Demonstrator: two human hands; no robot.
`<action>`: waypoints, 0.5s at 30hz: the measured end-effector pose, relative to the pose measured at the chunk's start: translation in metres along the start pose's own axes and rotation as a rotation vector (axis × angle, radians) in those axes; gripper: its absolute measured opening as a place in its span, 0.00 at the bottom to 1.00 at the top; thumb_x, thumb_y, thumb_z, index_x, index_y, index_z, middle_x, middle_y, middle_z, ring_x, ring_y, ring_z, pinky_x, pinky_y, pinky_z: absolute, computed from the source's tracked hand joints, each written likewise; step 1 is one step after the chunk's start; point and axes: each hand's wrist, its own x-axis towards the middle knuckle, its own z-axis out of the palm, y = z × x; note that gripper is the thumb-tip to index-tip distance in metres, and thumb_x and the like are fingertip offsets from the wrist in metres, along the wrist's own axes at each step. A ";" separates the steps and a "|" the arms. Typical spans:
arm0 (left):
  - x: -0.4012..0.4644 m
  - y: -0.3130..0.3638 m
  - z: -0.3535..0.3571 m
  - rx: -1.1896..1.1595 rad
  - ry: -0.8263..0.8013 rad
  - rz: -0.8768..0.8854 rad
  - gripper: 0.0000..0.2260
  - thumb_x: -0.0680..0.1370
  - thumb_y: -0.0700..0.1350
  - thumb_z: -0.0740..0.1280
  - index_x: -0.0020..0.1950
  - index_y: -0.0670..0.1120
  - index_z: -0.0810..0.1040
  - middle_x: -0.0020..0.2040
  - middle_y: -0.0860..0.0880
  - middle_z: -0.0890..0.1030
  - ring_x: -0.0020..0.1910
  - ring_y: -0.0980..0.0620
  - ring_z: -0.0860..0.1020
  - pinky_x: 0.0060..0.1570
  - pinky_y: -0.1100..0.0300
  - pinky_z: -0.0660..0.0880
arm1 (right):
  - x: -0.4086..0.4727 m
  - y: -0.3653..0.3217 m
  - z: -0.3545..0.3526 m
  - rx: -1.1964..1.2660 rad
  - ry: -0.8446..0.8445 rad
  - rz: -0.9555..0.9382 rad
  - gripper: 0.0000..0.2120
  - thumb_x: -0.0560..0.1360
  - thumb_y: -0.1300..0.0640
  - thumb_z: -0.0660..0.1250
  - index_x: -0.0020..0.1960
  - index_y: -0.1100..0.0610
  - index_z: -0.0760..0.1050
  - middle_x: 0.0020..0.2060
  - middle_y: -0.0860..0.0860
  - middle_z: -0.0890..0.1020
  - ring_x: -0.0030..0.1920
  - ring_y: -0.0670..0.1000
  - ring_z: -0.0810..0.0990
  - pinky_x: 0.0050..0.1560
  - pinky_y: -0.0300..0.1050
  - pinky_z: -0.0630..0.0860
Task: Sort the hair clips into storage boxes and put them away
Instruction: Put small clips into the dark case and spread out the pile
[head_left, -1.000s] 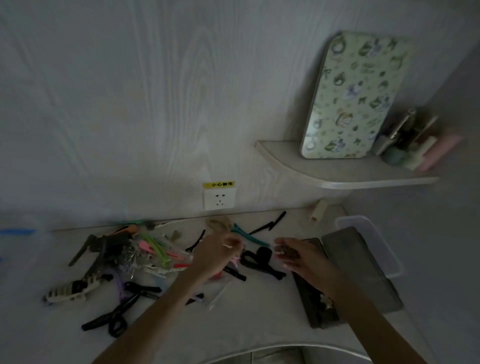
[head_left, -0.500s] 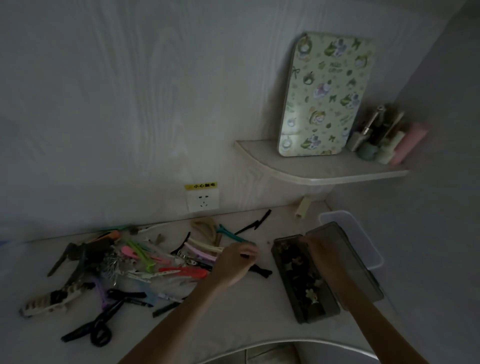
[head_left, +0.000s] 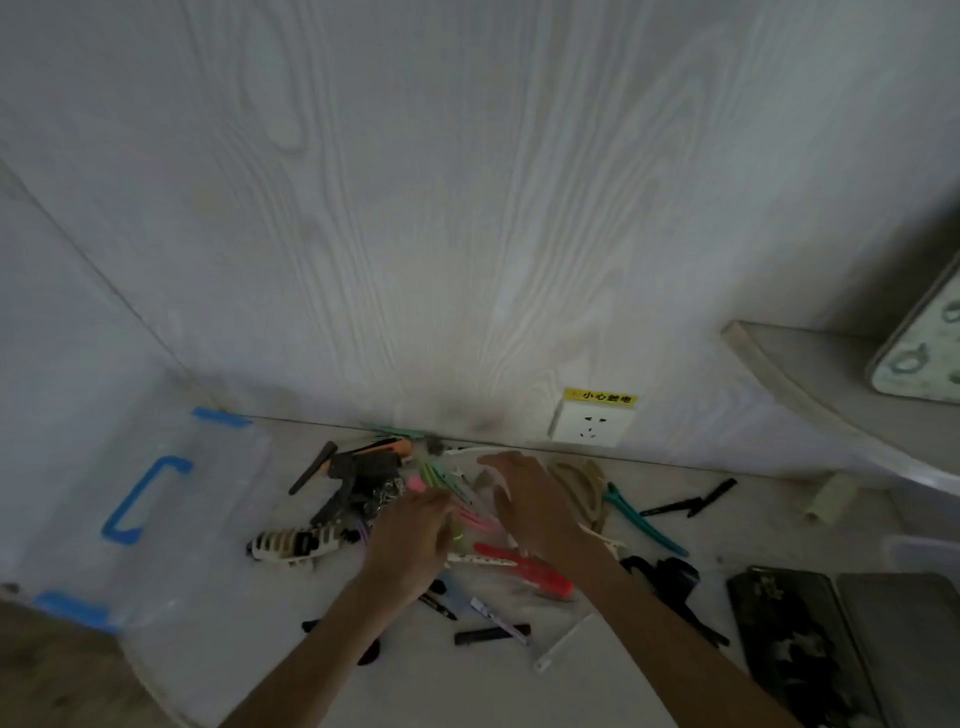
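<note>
Hair clips (head_left: 447, 514) lie heaped at frame center on the white desk (head_left: 218, 597), w/ both hands over the pile: left hand (head_left: 410, 540) fingers curled down into the pink/green clips, grip blurred, can't tell if anything's held; right hand (head_left: 530, 499) fingers spread, relaxed, holding nothing visible. Dark open tin (head_left: 800, 649) lower right has small dark clips inside; clear lidded storage box w/ blue handle (head_left: 140, 499) at left, contents not visible.

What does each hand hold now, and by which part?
It cannot be told: both the left hand and right hand reach into the blurred clips, with no clear grip.
</note>
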 end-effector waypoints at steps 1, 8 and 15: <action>0.001 -0.001 -0.004 -0.010 -0.026 -0.001 0.10 0.78 0.46 0.61 0.58 0.51 0.77 0.56 0.55 0.79 0.52 0.55 0.78 0.48 0.63 0.73 | 0.007 0.000 0.009 -0.051 -0.036 -0.029 0.21 0.73 0.64 0.60 0.65 0.56 0.72 0.61 0.54 0.75 0.59 0.57 0.74 0.55 0.49 0.73; 0.035 -0.014 -0.024 -0.026 0.087 -0.070 0.14 0.78 0.41 0.61 0.62 0.50 0.75 0.57 0.51 0.79 0.56 0.52 0.77 0.51 0.57 0.77 | 0.025 0.008 0.027 -0.243 -0.214 0.085 0.12 0.72 0.55 0.66 0.55 0.57 0.73 0.51 0.54 0.74 0.51 0.57 0.77 0.48 0.46 0.73; 0.083 -0.017 -0.009 0.336 0.006 -0.064 0.16 0.77 0.37 0.59 0.65 0.42 0.70 0.62 0.44 0.74 0.62 0.44 0.71 0.59 0.54 0.68 | 0.046 0.003 0.024 -0.147 0.158 -0.223 0.08 0.73 0.61 0.63 0.50 0.57 0.79 0.52 0.53 0.82 0.51 0.52 0.80 0.44 0.43 0.79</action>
